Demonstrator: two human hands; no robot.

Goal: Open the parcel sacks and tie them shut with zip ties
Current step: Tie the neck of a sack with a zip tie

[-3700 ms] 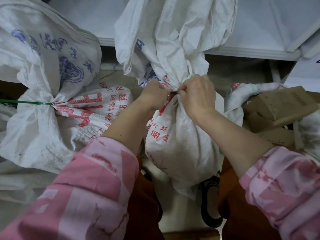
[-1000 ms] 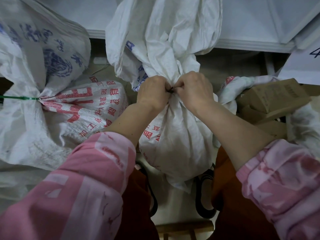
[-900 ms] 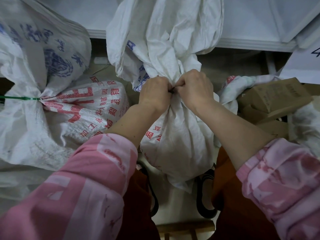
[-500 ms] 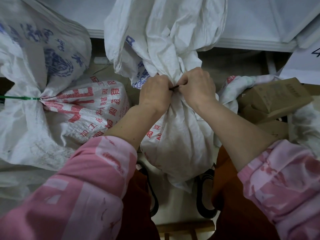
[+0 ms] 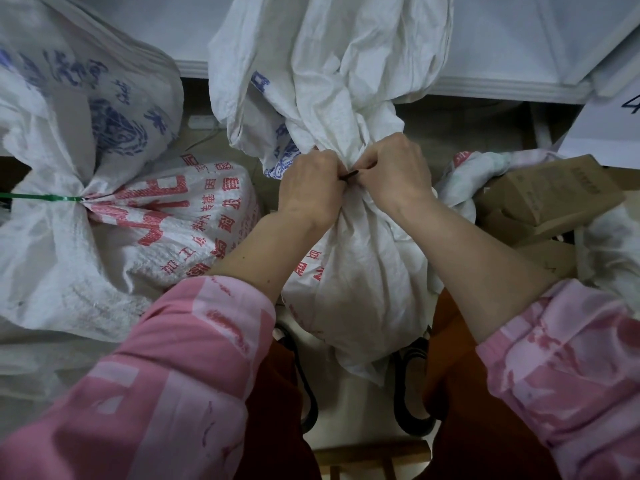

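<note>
A white woven parcel sack [image 5: 360, 271] with red print stands between my knees, its top bunched into a narrow neck. My left hand [image 5: 311, 188] and my right hand [image 5: 394, 171] both clench at that neck, knuckles nearly touching. A short dark zip tie [image 5: 350, 175] shows in the gap between them, pinched by both hands; the rest of it is hidden by my fingers and the cloth. The loose sack mouth [image 5: 332, 64] flares upward above my hands.
At the left lies another white sack [image 5: 104, 209], cinched with a green zip tie [image 5: 45, 197]. Brown cardboard boxes [image 5: 550, 195] sit at the right in an open sack. A white shelf edge [image 5: 502, 88] runs behind. My shoes [image 5: 412, 393] are below.
My hands have drawn slightly apart at the neck, and a short length of the dark zip tie shows between them. The sack has stayed in place.
</note>
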